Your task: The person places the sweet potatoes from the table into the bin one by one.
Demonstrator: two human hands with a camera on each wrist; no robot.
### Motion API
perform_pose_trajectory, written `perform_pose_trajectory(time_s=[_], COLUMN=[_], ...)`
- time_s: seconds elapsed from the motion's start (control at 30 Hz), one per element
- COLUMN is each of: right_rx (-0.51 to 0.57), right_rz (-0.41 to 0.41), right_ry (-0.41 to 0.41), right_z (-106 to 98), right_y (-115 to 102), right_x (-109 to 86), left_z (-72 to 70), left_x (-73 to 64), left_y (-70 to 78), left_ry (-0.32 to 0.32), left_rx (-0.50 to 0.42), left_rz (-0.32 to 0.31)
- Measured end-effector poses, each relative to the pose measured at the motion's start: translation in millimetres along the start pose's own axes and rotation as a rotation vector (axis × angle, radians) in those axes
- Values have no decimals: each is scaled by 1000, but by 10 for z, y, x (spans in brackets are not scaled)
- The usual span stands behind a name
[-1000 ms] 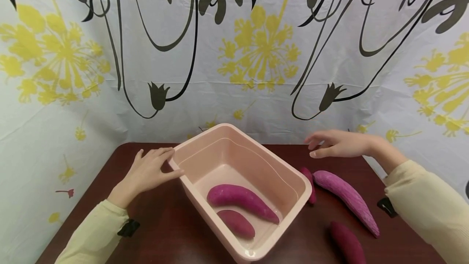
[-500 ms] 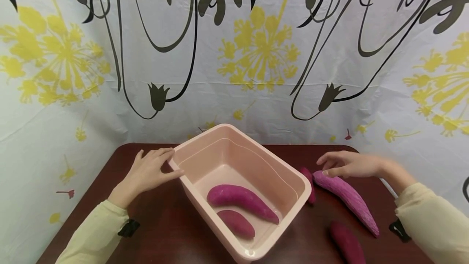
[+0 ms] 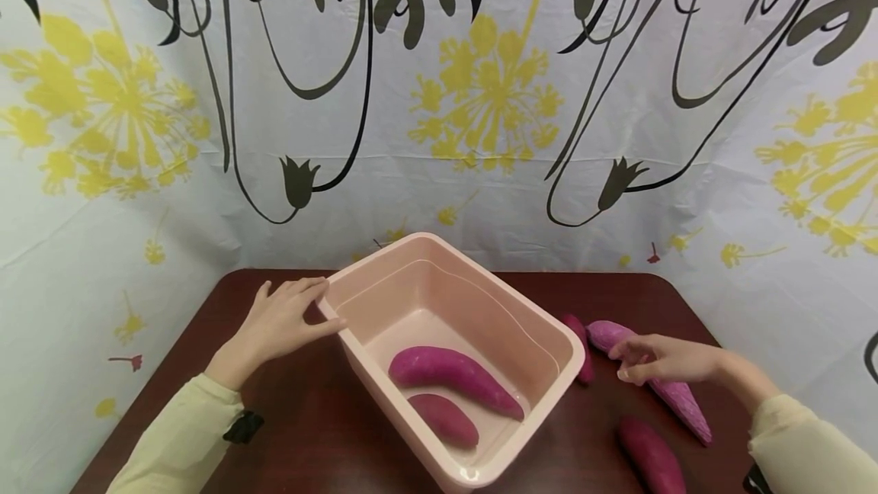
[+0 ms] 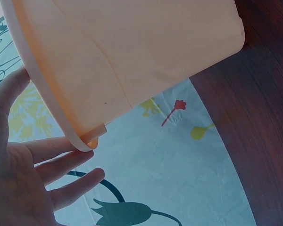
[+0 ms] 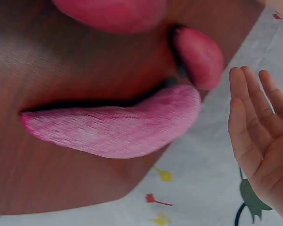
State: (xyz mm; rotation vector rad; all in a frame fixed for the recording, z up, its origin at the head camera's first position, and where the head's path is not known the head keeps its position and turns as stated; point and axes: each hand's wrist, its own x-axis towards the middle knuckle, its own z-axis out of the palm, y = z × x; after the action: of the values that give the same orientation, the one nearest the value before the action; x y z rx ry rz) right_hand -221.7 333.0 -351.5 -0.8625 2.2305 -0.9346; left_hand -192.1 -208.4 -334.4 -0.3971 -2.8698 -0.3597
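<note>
I see a pink tub point(image 3: 480, 311) on a dark red table point(image 3: 295, 410), and I tell the places as if the tub's middle were the middle of a clock. Two sweet potatoes are inside: a long sweet potato point(image 3: 456, 378) close to the middle, and a short sweet potato point(image 3: 444, 419) at six o'clock. Three more are out on the table. A small sweet potato point(image 5: 201, 59) and a pale sweet potato point(image 5: 115, 122) lie at three o'clock, the small one nearer the tub. A dark sweet potato point(image 3: 652, 454) lies near four o'clock. So it looks to me like the work is a bit under halfway: two in, three out.

The left hand point(image 3: 284, 319) is between nine and ten o'clock. Its fingers are spread wide and touch the tub's edge, with the thumb well away from the rest. The right hand point(image 3: 668, 360) is at three o'clock, over the pale sweet potato. Its fingers are a little bent, and they hold nothing.

Some bits are hard to see. The tub hides part of the small sweet potato, and the right hand covers some of the pale one. In the head view, the dark one and the tub's lowest part are cut off at six o'clock. I can't tell how hard the left hand presses, or whether the two inside touch.
</note>
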Motion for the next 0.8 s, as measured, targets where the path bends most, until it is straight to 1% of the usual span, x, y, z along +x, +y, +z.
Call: perform_pose_trajectory(time_s=[0.07,0.13,0.2,0.33,0.5,0.67,0.8], right_rx=[42,95,141,176,188,206,258], right_rz=[-10,15,57,153,232,253,215], right_ry=[-9,-19,-21,3,31,34,-1], right_z=[49,98,145,225,320,421,488], right_y=[74,132,176,249,340,416,474], right_x=[-22,-45,-66,-107,-146,-169,-180], left_z=[-2,-2,-1,-5,-4,9,9], left_x=[-1,-2,-1,4,8,8,10], left_y=[3,6,7,11,13,6,3], left_ry=[-1,-2,-2,1,-1,-2,-4], left_rx=[-1,-1,2,4,4,1,-3], left_rz=[0,0,1,1,1,0,-4])
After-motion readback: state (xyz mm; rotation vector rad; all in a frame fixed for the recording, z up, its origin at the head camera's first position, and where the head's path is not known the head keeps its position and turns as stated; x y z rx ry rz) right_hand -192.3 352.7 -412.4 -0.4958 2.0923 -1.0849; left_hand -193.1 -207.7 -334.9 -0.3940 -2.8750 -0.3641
